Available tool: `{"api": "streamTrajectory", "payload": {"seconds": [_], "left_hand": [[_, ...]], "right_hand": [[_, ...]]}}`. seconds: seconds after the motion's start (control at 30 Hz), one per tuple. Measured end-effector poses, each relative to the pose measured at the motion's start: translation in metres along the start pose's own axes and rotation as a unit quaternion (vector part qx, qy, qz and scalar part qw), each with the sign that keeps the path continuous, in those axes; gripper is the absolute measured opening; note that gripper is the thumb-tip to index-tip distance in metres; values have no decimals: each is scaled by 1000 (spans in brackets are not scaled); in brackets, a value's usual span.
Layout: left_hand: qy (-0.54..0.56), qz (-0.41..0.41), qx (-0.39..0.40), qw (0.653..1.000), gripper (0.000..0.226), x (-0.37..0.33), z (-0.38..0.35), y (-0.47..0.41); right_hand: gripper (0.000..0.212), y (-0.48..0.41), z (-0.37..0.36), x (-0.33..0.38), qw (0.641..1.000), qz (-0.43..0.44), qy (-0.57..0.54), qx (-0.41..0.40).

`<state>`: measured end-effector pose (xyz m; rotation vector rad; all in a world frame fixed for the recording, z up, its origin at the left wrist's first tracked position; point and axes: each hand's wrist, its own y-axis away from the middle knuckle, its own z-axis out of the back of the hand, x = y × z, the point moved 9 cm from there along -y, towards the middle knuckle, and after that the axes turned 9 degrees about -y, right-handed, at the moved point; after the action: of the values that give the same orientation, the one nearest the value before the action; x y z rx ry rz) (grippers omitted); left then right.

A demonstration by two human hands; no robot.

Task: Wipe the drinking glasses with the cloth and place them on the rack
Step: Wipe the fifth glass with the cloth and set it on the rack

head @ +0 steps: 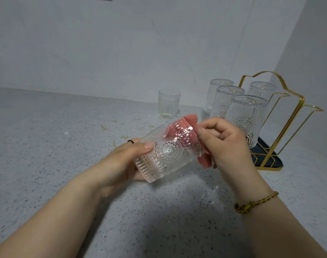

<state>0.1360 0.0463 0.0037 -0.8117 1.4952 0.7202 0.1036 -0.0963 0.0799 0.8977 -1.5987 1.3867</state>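
Speckled grey stone countertop [47, 146] runs back to a pale wall [121, 43], and above it we've got the action: the left hand [121, 161] grips an embossed clear drinking glass [168, 151] by its base end, thumb across the side, holding it tilted in the air with its mouth towards the right. The right hand [225, 144] has its fingers curled, pinching a pink ribbed cloth [205, 159] that's stuffed into the glass's mouth and hangs below the rim. Back right stands a gold wire rack [301, 106] with a dark tray [268, 159]; four matching glasses [246, 116] stand upside down at it, the nearest on the tray. One more clear glass [169, 105] sits upright on the counter, left of the rack.
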Motion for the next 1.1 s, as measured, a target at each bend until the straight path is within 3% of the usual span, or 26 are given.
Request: {"api": "streamTrajectory", "payload": {"seconds": [0.13, 0.3, 0.37, 0.5, 0.63, 0.77, 0.9, 1.0, 1.03, 1.1], "left_hand": [[21, 34, 43, 998, 82, 7, -6, 0], [74, 28, 69, 994, 64, -2, -11, 2], [91, 21, 73, 993, 62, -6, -10, 3], [122, 32, 71, 989, 63, -7, -6, 4], [100, 65, 92, 989, 61, 2, -10, 6], [62, 101, 93, 989, 42, 9, -17, 8], [24, 86, 57, 994, 66, 7, -11, 8], [-22, 24, 44, 999, 102, -1, -2, 5], [-59, 6, 27, 998, 106, -3, 1, 5], [-130, -20, -23, 991, 94, -6, 9, 2]], "right_hand": [[24, 3, -13, -6, 995, -42, 57, 70], [18, -1, -2, 14, 996, 35, -47, 64], [21, -1, -3, 15, 994, 52, -8, 97], [41, 7, -23, 3, 975, 7, 59, 214], [31, 18, -39, -3, 952, -21, 123, 280], [31, 28, -53, -12, 932, -55, 159, 320], [24, 21, -48, -15, 952, -79, 98, 280], [9, 11, -35, -29, 975, -107, 27, 193], [4, 10, -32, -36, 978, -124, -2, 169], [17, 10, -32, -45, 975, -153, -42, 156]]}}
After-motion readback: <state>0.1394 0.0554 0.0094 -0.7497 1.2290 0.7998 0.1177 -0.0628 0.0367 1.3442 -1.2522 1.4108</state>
